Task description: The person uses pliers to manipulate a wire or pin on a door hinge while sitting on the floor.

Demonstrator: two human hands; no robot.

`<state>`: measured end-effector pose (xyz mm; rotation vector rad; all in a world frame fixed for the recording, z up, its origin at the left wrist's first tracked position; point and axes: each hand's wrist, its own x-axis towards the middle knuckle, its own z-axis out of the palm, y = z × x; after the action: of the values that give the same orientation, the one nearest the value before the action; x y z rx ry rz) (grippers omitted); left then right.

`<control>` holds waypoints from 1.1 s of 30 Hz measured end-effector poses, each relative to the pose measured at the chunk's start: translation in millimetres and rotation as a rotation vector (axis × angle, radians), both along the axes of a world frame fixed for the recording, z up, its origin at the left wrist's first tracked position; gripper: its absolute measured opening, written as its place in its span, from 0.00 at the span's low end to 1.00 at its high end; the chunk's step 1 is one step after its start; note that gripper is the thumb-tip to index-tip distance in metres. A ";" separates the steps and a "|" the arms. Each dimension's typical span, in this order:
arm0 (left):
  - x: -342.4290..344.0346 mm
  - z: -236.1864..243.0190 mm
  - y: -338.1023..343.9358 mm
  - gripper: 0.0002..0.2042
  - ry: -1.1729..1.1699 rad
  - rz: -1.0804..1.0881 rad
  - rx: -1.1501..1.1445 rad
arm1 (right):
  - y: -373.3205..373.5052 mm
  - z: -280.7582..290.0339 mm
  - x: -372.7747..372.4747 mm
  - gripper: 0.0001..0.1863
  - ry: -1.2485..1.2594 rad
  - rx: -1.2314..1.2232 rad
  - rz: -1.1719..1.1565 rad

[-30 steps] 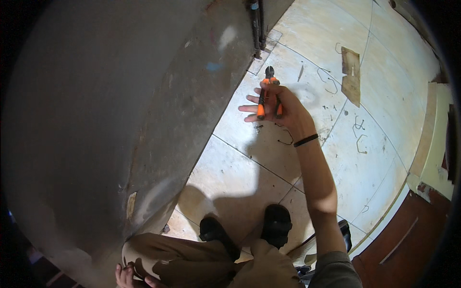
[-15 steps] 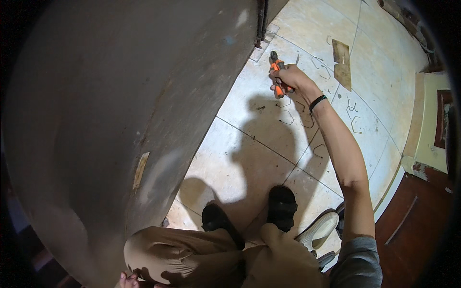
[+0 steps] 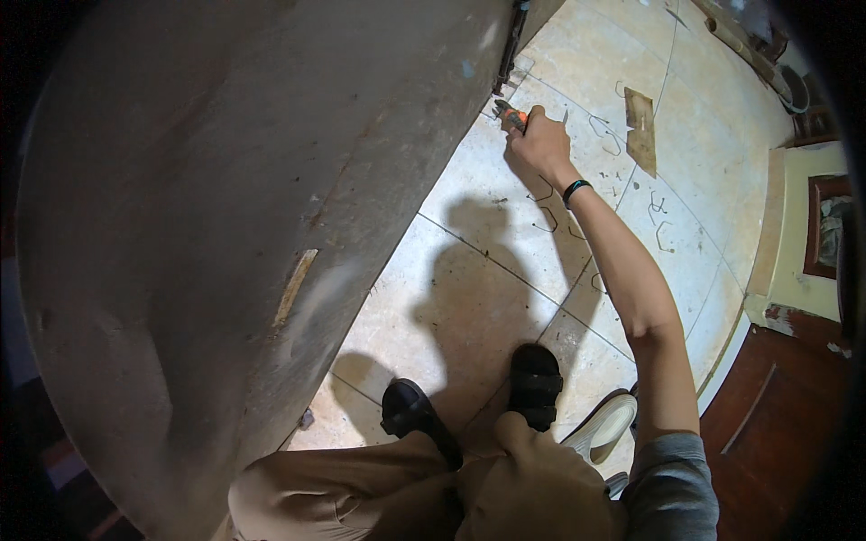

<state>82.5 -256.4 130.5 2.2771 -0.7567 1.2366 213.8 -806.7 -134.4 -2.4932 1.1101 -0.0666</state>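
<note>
My right hand (image 3: 542, 140) reaches far forward, its fingers wrapped round orange-and-dark cutting pliers (image 3: 511, 115). The pliers' jaws point up and left and look slightly parted. They are close to the foot of a dark metal strip (image 3: 511, 54) on the far edge of a large grey panel (image 3: 225, 180). Whether the jaws touch the strip I cannot tell. Nearest to that hand on the tiles lie several bent wire pieces, among them a hooked wire (image 3: 545, 219) below the wrist. My left hand is out of view.
A torn brown cardboard piece (image 3: 640, 135) lies on the tiled floor (image 3: 505, 270), right of the hand. My sandaled feet (image 3: 534, 383) stand near the panel's lower edge. Pale footwear (image 3: 603, 424) sits beside them. A reddish-brown door (image 3: 767, 406) is at the right.
My right hand has turned the pliers leftward and moved them closer to the strip's foot. My left hand, partly visible at the lower edge before, has left the view. The view has shifted slightly.
</note>
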 end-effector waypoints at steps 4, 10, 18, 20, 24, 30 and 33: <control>2.4 0.8 6.7 0.21 -0.015 -0.030 0.001 | 11.8 -0.5 2.6 0.20 -0.052 -0.197 -0.045; 3.3 2.7 4.3 0.20 0.014 -0.008 0.030 | 18.1 -11.4 16.4 0.18 -0.069 -0.233 -0.090; 1.2 3.7 6.5 0.20 0.024 0.016 0.061 | 31.7 -12.7 27.2 0.18 -0.094 -0.180 -0.177; 2.9 2.9 2.8 0.20 0.016 0.023 0.044 | 36.5 -11.7 26.9 0.18 -0.135 -0.149 -0.215; 4.2 4.4 6.3 0.20 0.019 -0.005 0.085 | 42.0 -14.8 31.2 0.20 -0.197 -0.167 -0.275; 8.6 2.7 1.6 0.20 0.025 -0.044 0.052 | 41.7 -29.3 29.4 0.19 -0.178 -0.239 -0.244; 9.6 1.3 -2.0 0.20 0.021 -0.046 0.027 | 40.1 -29.2 28.0 0.19 -0.164 -0.261 -0.178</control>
<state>92.1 -258.4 131.8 2.2768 -0.8184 1.1872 241.8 -766.7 -163.6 -2.5465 1.3215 -0.4863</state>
